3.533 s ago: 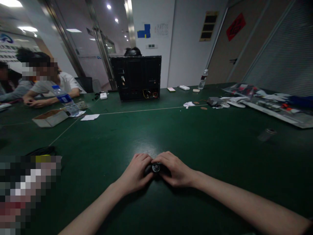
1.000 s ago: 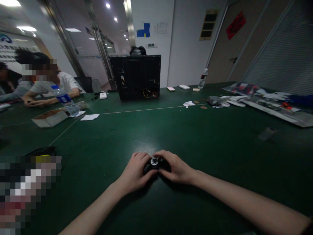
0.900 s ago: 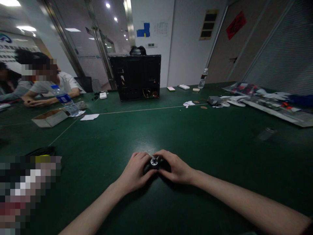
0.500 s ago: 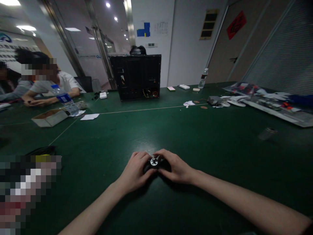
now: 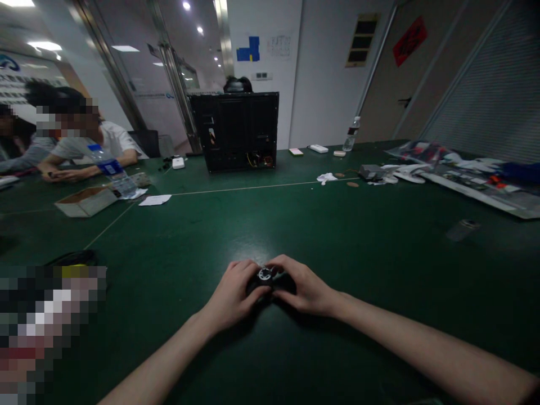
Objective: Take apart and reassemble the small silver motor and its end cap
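Over the near middle of the green table (image 5: 236, 225), both my hands grip one small black rounded object with a silver ring (image 5: 265, 274) on its top. Its exact kind does not show. My left hand (image 5: 237, 292) wraps its left side, thumb along the near edge and fingers over the far side. On the right, my right hand (image 5: 304, 288) curls round it in the same way, with the fingertips close behind the ring. Much of the black body and its underside are hidden by my fingers.
A black monitor-like casing (image 5: 240, 132) stands at the far edge. To the left are an open box (image 5: 86, 202), a blue-capped bottle (image 5: 113, 171) and a seated person (image 5: 101, 140). A clear cylinder (image 5: 463, 230) and a cluttered board (image 5: 476, 191) lie right.
The silver ring has shifted slightly up and left between my hands, and it looks a little tilted. Both hands keep their hold almost unmoved.
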